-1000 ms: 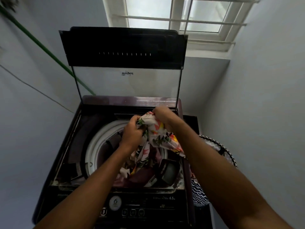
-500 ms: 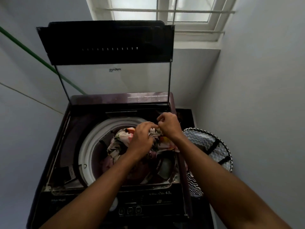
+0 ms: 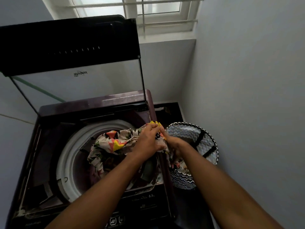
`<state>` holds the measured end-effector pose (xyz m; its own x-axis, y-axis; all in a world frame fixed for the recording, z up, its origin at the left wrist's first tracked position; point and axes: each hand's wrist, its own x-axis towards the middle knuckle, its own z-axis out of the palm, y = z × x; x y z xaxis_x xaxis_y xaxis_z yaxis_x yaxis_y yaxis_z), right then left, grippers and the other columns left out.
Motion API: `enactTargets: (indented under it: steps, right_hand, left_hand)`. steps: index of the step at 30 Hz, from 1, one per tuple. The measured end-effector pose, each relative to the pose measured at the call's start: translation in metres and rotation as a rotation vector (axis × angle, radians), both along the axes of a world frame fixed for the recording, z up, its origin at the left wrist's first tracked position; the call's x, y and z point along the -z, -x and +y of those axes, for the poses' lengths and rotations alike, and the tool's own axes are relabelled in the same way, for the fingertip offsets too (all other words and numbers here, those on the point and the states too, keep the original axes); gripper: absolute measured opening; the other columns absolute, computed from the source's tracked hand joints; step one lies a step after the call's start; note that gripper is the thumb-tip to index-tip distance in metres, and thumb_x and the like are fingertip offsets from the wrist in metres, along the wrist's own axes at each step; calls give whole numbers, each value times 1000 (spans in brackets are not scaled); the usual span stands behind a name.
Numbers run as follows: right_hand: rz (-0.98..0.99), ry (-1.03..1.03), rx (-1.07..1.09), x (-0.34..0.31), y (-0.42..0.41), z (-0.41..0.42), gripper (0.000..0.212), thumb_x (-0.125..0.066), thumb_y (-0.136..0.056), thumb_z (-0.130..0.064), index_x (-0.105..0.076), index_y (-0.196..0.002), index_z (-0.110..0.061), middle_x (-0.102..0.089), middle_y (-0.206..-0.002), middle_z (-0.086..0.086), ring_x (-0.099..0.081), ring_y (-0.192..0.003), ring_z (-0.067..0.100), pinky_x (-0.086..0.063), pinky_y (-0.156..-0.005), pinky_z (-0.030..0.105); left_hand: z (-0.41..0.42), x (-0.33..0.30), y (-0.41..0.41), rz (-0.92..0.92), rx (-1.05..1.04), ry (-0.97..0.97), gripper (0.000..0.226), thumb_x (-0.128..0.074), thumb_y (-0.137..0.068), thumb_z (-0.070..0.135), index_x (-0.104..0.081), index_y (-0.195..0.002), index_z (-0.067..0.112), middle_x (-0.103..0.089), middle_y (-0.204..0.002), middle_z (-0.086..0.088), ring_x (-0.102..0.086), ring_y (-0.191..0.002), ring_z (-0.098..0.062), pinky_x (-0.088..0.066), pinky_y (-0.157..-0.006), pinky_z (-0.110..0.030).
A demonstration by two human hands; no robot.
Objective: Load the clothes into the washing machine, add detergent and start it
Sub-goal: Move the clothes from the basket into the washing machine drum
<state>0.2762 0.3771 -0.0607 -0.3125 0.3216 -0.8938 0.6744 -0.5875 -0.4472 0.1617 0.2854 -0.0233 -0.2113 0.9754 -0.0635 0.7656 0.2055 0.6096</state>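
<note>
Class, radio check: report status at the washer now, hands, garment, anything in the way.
Left hand and right hand both gripping floral garment. Garment half in drum, part trailing over machine's right edge toward laundry basket. Lid up, nothing blocking.

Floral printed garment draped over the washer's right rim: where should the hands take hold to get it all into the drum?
Grip the floral printed garment at the tail hanging outside the rim, above the zigzag laundry basket. Come from the right and lift it leftward over the edge; the rest already lies in the drum.
</note>
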Motion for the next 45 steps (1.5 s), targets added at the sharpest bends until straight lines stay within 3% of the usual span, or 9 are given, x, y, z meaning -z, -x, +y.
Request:
enactTargets:
  steps: [4, 7, 15, 24, 29, 36, 40, 43, 45]
  right_hand:
    - [119, -123, 122, 20, -4, -1, 83, -52, -69, -88, -72, -106, -17, -75, -102, 9, -72, -90, 25, -60, -82, 46]
    - [88, -199, 195, 22, -5, -1, 53, -65, -85, -61, -74, -99, -11, -75, -90, 11, -70, -72, 20, -55, -59, 31]
    - [-48, -374, -40, -35, 3, 31, 16, -62, -89, -20, -69, -88, -6, -66, -84, 9, -59, -64, 16, -42, -46, 18]
    - [66, -466, -80, -108, 47, 29, 19, -62, -87, -26, -72, -83, -11, -73, -86, 10, -70, -81, 25, -57, -78, 36]
    - [157, -476, -87, -133, 91, 10, 14, -63, -82, -21, -64, -75, -9, -61, -72, 10, -57, -62, 19, -45, -59, 29]
    - [183, -524, -202, -132, 147, -32, 16, -64, -79, -29, -67, -80, -13, -62, -73, 8, -57, -67, 22, -45, -63, 33]
    - [226, -577, -222, -119, 174, -59, 23, -62, -83, -26, -59, -62, -16, -53, -61, 3, -46, -56, 16, -39, -59, 30]
    - [276, -635, -255, -104, 192, -79, 30, -61, -89, -27, -70, -69, -7, -58, -64, 3, -51, -58, 12, -42, -61, 29]
    - [311, -670, -290, -90, 201, -93, 27, -63, -90, -28, -73, -82, -3, -61, -70, 3, -54, -63, 12, -43, -62, 30]
  left_hand:
    - [2, 1, -3, 34, -25, 23, 89, -89, -62, 40, -53, -140, 16, -47, -142, 0, -38, -133, -20, -29, -112, -28]
    - [3, 3, -2, 28, -40, 21, 90, -90, -60, 42, -54, -139, 16, -49, -140, 1, -40, -132, -19, -30, -111, -27]
    - [4, -2, -3, -35, -58, -4, 82, -88, -63, 39, -55, -138, 24, -54, -129, 5, -47, -121, -18, -41, -104, -33]
    - [-4, -29, 19, -425, -223, 16, 60, -78, -78, 23, -52, -131, 30, -66, -112, 5, -64, -99, -9, -53, -83, -28]
    - [-26, -48, 48, -459, -355, -34, 52, -71, -86, 18, -51, -133, 28, -67, -108, 5, -64, -96, -9, -50, -76, -21]
    - [-70, -59, 94, -321, -490, -59, 53, -56, -82, 0, -58, -127, 26, -64, -96, 4, -60, -87, -14, -43, -70, -23]
    - [-95, -52, 112, -320, -600, -90, 58, -53, -78, -5, -60, -126, 28, -67, -98, 4, -64, -93, -16, -51, -75, -26]
    - [-109, -45, 121, -320, -728, -160, 64, -49, -77, -13, -60, -126, 27, -65, -102, 6, -59, -94, -12, -43, -69, -4]
    - [-119, -38, 127, -298, -782, -152, 64, -46, -78, -15, -61, -125, 26, -63, -103, 4, -56, -93, -11, -40, -62, -3]
